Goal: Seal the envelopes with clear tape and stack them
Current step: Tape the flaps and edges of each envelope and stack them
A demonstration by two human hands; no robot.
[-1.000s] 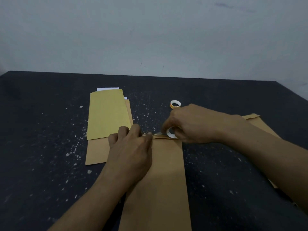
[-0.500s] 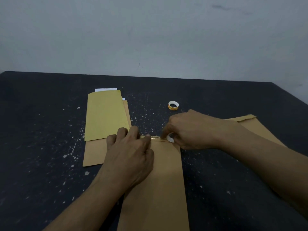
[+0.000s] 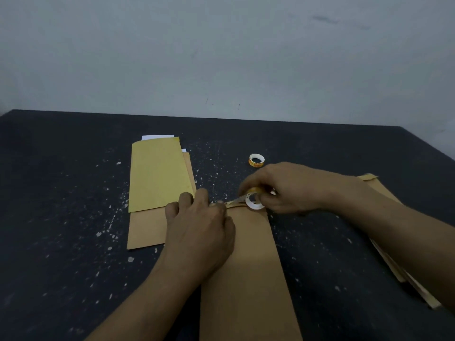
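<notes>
The stack (image 3: 157,175) lies far left on the surface (image 3: 73,205). Your left hand (image 3: 199,230), fingers bent, pinches and pins the strip (image 3: 234,201) end onto the flap of the envelope (image 3: 248,267), which lies near centre. Keep that pressure firm. Just right of it, your right hand (image 3: 288,188) has its fingers wrapped round the roll (image 3: 254,202). Draw the roll low and level across the seam so the strip lands flat, half on flap, half on body, without wrinkles. A spare roll (image 3: 256,160) sits farther off, and a pile (image 3: 384,193) waits right.
</notes>
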